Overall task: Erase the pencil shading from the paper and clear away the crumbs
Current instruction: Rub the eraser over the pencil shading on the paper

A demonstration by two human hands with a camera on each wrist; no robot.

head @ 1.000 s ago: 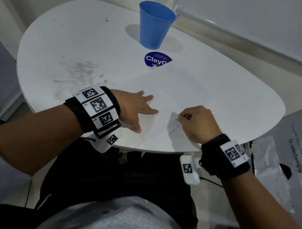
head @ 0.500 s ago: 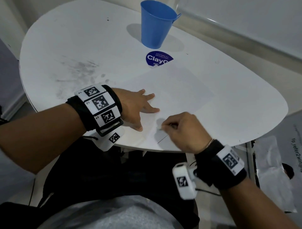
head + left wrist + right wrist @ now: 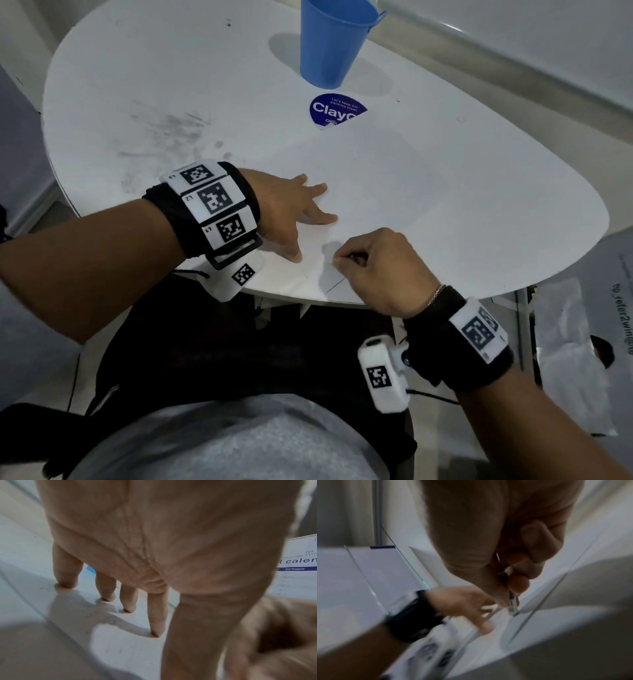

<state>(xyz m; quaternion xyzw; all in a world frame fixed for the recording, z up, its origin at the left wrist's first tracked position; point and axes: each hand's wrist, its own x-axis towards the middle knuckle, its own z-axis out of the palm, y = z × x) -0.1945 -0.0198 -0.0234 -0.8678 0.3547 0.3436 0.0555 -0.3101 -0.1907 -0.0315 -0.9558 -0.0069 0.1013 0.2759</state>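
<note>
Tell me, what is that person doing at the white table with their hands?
A person sits at a white table with a sheet of paper in front of them. Their left hand lies flat on the paper with fingers spread, holding it down. Their right hand pinches a small eraser, its tip pressed to the paper near the table's front edge. The wrist view is blurry, so it looks like rubbing. A blue cup stands at the far side, by a blue sticker.

Left hand point(image 3: 291, 214) flat, fingers spread, right hand point(image 3: 376, 265) curled, pinching
</note>
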